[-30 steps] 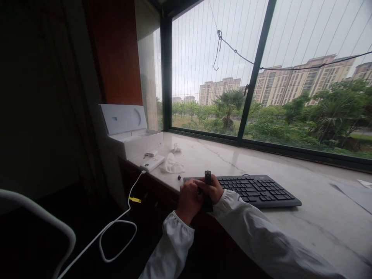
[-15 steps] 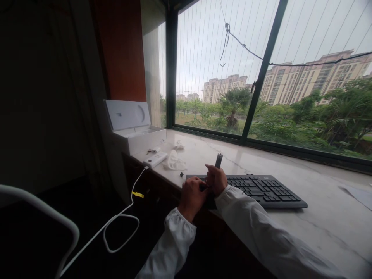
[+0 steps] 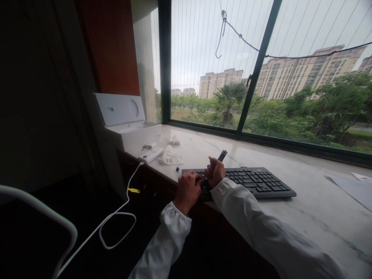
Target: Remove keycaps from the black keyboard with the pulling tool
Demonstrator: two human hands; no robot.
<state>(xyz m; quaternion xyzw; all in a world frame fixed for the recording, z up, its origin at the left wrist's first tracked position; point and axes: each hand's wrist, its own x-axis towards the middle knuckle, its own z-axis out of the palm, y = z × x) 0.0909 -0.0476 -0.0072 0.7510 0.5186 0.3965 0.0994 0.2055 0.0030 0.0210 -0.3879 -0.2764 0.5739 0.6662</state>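
Note:
A black keyboard (image 3: 261,183) lies on the marble-patterned sill. Over its left end, my right hand (image 3: 215,172) is wrapped round a slim dark tool (image 3: 223,155), whose upper end sticks out above the fist and tilts to the right. My left hand (image 3: 188,188) rests at the keyboard's left corner with curled fingers; whether it pinches anything there is hidden. Both hands are close together. A small black keycap-like piece (image 3: 177,169) lies just left of the keyboard.
An open white box (image 3: 136,136) stands at the back left. Before it are a white power bank (image 3: 150,155) with a cable (image 3: 116,212) hanging down, and crumpled white tissue (image 3: 171,156). Paper (image 3: 353,190) lies at the right. A window frame (image 3: 203,130) borders the sill.
The dark tool in my right hand has tipped from nearly upright towards the right. The whole view has shifted slightly; my left hand stays near the keyboard's left end.

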